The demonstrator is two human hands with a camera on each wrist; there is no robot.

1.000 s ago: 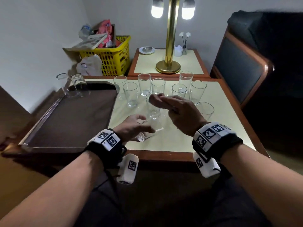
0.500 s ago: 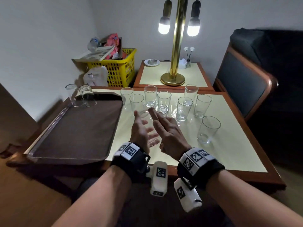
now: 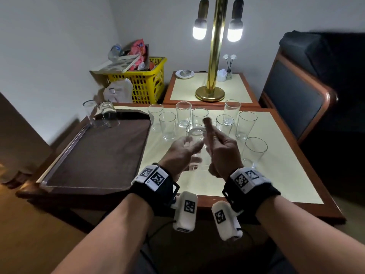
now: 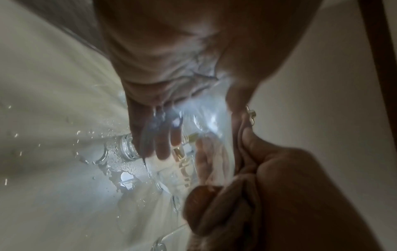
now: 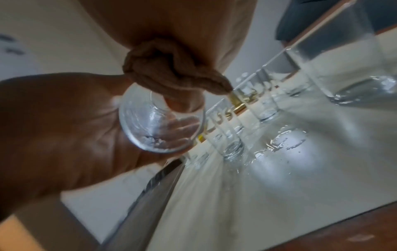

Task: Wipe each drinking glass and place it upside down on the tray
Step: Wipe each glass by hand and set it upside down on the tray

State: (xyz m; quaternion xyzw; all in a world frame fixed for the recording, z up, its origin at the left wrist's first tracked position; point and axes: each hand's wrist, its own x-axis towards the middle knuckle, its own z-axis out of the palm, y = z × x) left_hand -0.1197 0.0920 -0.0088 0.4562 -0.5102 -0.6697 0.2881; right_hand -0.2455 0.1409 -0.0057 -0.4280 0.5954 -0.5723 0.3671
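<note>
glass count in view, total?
12. Two inverted glasses on the tray's far corner; one held glass in the left hand; nine upright glasses on the table beyond the hands, one half hidden. More could be hidden.

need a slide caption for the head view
Left hand holds a drinking glass while the right hand works a brown cloth at it; two glasses already inverted on the tray.

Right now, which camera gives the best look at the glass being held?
The right wrist view: the held glass shows its round base clearly, gripped by the left hand. The head view shows the glass half hidden between both hands. The left wrist view gives only a blurred glimpse through it.
</note>
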